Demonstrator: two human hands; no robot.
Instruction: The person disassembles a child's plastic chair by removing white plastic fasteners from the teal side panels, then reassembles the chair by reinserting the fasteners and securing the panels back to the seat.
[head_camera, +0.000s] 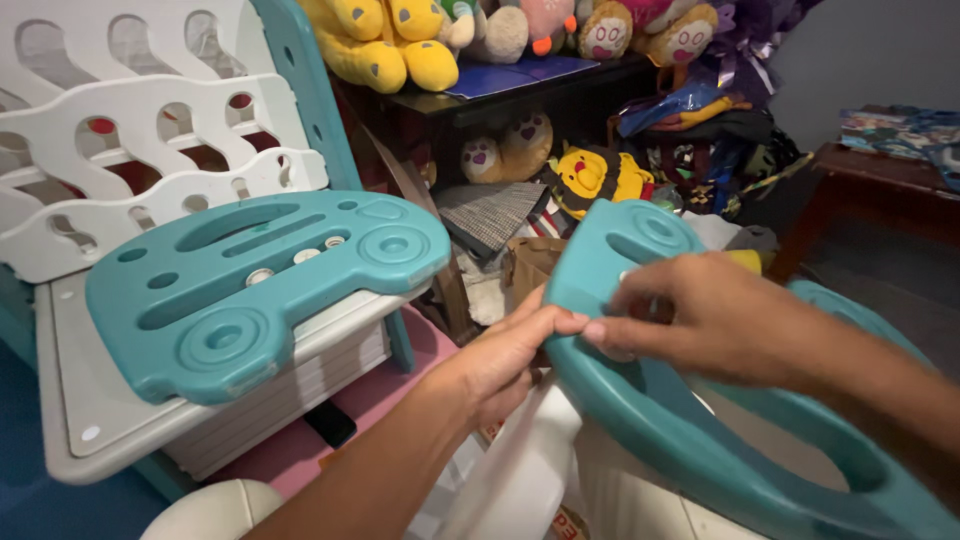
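The teal car-shaped panel is clamped in both my left hand and right hand, apart from its twin already lying on the stacked panels.

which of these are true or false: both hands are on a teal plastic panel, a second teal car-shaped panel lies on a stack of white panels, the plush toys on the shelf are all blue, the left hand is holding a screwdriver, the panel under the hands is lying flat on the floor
1. Both hands are on a teal plastic panel. True: the left hand grips its edge and the right hand presses on it.
2. A second teal car-shaped panel lies on a stack of white panels. True.
3. The plush toys on the shelf are all blue. False: the plush toys are mostly yellow, with tan and pink ones.
4. The left hand holds a screwdriver. False: it holds only the panel's edge.
5. The panel under the hands lies flat on the floor. False: it is tilted, raised over white parts.
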